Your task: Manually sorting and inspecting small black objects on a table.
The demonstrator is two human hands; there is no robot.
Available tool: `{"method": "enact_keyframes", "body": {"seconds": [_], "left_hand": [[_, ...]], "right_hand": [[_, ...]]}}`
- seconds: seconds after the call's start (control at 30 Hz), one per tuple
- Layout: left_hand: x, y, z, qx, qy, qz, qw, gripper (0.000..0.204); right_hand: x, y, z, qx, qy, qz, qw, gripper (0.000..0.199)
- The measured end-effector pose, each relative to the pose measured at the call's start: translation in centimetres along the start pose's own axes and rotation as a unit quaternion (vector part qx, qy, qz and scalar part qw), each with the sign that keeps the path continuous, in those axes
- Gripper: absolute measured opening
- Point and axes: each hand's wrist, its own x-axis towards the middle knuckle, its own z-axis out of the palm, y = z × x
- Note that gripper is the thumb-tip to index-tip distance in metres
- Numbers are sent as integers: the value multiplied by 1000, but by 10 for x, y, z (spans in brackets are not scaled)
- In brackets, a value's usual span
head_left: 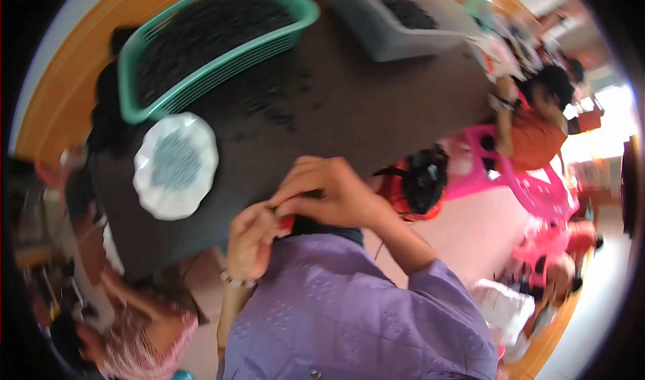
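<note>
My left hand (250, 240) and my right hand (330, 191) meet at the fingertips, close to my body at the table's near edge. Both are closed in a pinch. Something small and dark seems to sit between the fingers, too small and blurred to name. To the left of my hands, a white scalloped dish (149, 195) holds a heap of tiny grey-blue pieces (176, 162). Small black pieces (275, 111) lie scattered on the dark table (376, 105) beyond my hands.
A green plastic basket (232, 63) full of black pieces stands at the far left. At the far right is a translucent bin (403, 44) with more. People sit at right (537, 135) and lower left (144, 333). Pink chairs (537, 195) and a red-and-black bag (423, 185) are at right.
</note>
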Motion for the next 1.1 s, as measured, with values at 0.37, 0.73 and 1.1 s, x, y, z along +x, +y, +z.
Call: {"method": "enact_keyframes", "body": {"seconds": [0.37, 0.73, 1.1], "left_hand": [[-9, -1, -5, -91, 10, -27, 995, 21], [-8, 4, -2, -137, 21, -44, 989, 24], [-10, 1, -7, -148, 2, -39, 988, 21]], "right_hand": [[1, 3, 21, 77, 21, 98, 992, 17], [3, 3, 25, 169, 52, 149, 973, 14], [1, 5, 26, 119, 20, 122, 985, 14]]}}
